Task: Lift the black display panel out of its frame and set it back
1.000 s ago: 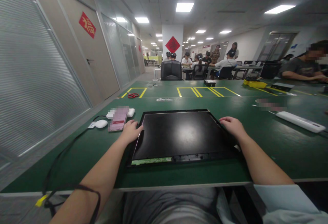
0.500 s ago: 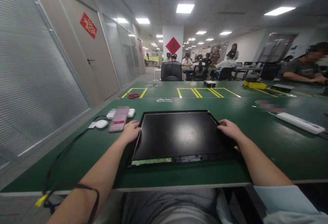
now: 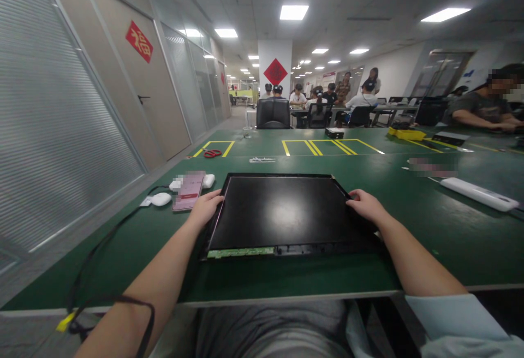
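Note:
A bare black display panel (image 3: 282, 213) lies on the green table (image 3: 450, 227) in front of me, with a green circuit strip (image 3: 241, 252) along its near edge. My left hand (image 3: 207, 208) grips the panel's left edge, fingers curled over it. My right hand (image 3: 366, 205) holds the right edge the same way. The panel's left side looks slightly raised off the table.
Left of the panel lie a pink phone (image 3: 188, 190), a white charger (image 3: 161, 198) with a black cable (image 3: 102, 243), and red scissors (image 3: 212, 153) farther back. A white bar (image 3: 478, 194) lies at right. A person (image 3: 478, 109) sits at far right; several people sit behind.
Both hands have slid a little farther along the panel's side edges and closed on them. The panel has lifted slightly on the left.

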The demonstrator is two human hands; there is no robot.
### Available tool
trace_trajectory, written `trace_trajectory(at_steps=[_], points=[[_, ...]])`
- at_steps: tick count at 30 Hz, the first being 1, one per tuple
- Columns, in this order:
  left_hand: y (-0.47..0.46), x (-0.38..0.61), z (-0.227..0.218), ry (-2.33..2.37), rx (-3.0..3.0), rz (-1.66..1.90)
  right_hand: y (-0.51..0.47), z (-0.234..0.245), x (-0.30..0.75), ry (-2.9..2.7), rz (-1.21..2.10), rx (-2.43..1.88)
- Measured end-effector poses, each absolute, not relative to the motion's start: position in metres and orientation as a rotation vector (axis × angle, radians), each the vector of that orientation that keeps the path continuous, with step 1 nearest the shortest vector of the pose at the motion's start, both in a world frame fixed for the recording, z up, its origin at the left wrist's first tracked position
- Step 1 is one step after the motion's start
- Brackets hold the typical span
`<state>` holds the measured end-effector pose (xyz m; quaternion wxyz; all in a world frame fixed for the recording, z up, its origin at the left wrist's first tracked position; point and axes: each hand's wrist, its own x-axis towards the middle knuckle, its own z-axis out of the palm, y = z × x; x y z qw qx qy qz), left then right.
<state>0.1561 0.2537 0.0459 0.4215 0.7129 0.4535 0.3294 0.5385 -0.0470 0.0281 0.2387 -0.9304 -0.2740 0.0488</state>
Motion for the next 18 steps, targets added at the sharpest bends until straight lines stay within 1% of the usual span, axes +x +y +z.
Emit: trace_trajectory(at_steps=[7,18], points=[[0.240,0.162,0.056,1.173,1.378,0.801,-0.048,0.025,0.543,-0.765,0.120,-2.541],[0.251,0.169,0.041,1.073,1.218,0.853,-0.048,0.028,0.538,-0.771,0.132,-2.551]])
